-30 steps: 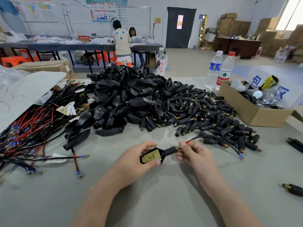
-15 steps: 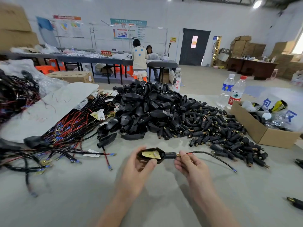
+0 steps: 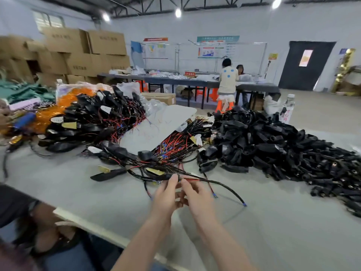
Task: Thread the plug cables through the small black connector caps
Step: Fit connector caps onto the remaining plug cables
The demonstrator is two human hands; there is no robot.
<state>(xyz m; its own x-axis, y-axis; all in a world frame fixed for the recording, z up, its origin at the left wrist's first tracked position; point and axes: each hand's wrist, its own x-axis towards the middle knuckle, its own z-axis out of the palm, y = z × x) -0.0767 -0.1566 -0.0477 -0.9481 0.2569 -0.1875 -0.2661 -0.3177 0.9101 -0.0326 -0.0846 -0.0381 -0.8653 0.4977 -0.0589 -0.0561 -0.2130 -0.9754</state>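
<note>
Head view, lower centre of the frame: the left hand (image 3: 166,194) and right hand (image 3: 197,196) pinch one plug cable (image 3: 222,186) between curled fingertips, just above the tabletop (image 3: 273,222). This looks like the threading step, and the next move calls for a fresh cap from the connector caps (image 3: 322,169) at right. Blur hides whether a cap is already on the cable.

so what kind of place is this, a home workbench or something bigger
Most likely a small assembly factory: heaps of identical black connector parts and bundled wire harnesses are piled on the table, cardboard cartons are stacked by the wall, and other people work at a long bench behind.
</note>
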